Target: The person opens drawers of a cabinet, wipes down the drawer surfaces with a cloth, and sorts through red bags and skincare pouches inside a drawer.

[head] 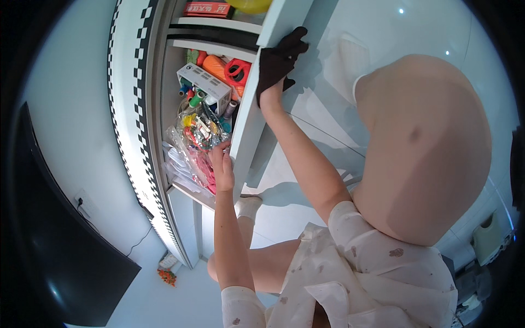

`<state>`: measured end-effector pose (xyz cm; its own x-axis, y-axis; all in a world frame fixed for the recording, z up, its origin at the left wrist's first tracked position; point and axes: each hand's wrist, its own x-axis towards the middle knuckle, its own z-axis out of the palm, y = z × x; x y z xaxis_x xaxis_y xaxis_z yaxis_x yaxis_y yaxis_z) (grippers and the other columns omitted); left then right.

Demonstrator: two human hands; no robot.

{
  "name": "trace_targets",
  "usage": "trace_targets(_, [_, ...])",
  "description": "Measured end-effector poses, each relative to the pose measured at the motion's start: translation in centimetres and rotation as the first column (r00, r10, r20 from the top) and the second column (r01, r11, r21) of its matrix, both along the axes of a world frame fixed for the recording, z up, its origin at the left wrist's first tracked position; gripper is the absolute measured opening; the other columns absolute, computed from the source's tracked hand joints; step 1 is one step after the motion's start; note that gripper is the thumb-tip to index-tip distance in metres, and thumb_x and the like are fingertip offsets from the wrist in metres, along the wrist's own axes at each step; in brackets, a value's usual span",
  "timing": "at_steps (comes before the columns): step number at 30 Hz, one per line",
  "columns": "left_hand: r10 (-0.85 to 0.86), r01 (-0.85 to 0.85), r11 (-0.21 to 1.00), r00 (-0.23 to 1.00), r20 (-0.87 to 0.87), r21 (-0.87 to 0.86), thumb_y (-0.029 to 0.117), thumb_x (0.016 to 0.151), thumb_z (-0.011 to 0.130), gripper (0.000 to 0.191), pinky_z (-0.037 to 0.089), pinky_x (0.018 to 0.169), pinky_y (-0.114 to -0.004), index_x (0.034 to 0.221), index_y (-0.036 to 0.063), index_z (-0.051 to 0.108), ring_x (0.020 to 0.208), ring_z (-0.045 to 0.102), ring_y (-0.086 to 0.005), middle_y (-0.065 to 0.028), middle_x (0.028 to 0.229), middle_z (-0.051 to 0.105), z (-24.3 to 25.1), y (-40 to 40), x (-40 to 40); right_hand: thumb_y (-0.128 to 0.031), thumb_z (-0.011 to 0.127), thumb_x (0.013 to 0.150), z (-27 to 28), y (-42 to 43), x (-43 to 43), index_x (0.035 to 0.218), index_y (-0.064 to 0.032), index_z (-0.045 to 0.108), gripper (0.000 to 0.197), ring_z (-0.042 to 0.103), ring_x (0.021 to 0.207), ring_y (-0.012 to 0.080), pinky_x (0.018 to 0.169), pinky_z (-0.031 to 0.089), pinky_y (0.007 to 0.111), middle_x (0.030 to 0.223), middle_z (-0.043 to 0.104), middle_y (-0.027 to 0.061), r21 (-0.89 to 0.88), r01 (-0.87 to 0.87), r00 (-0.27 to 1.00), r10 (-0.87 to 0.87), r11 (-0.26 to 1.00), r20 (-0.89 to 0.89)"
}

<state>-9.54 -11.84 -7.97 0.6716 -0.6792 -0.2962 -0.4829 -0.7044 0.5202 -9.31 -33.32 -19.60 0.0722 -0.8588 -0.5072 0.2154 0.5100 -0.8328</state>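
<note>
My left hand (pixel 222 170) is bare and reaches into an open white drawer (pixel 249 123). Its fingers touch clear plastic bags (pixel 201 162) by the drawer's front wall; whether they grip the plastic is hard to see. Under and around the bags lie pink items and a bundle of mixed small things (pixel 203 129). A dark brown glove covers my right hand (pixel 281 61), which rests against the outside of the drawer front with fingers apart. Near the bags are a green thread spool (pixel 197 99), a grey spool (pixel 230 110) and a white box (pixel 205 87).
Orange rolls (pixel 215 67) and a red ring-shaped item (pixel 237 71) fill the drawer's far end. Another open drawer (pixel 217 23) holds a red box (pixel 208 9) and something yellow. A black television (pixel 61 229) hangs at left. My bent knee (pixel 422 123) is at right.
</note>
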Motion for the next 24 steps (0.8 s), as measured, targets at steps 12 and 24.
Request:
trace_targets(12, [0.013,-0.08,0.969,0.962,-0.272,-0.235,0.037,0.089,0.024,0.046,0.027,0.087,-0.033,0.104,0.0002,0.048,0.095,0.038,-0.0251,-0.0146,0.097,0.047,-1.9,0.1,0.5,-0.018,0.06,0.073,-1.7,20.3,-3.7,0.113,-0.005,0.036,0.048,0.044,0.094,0.0224,0.085,0.034,0.033,0.102,0.044,0.0118,-0.148,-0.315,0.946,0.322,0.937,0.027])
trace_targets(24, [0.1,-0.134,0.986,0.955,-0.28,-0.103,0.024,0.089,0.043,0.03,0.038,0.081,-0.025,0.103,-0.0002,0.054,0.09,0.05,-0.0141,-0.0066,0.096,0.055,2.9,8.5,1.1,-0.022,0.053,0.077,5.3,35.6,-7.7,0.104,-0.0099,0.055,0.03,0.046,0.101,0.0305,0.086,0.033,0.042,0.107,0.053,0.0116,-0.447,-0.475,0.877,0.449,0.758,-0.17])
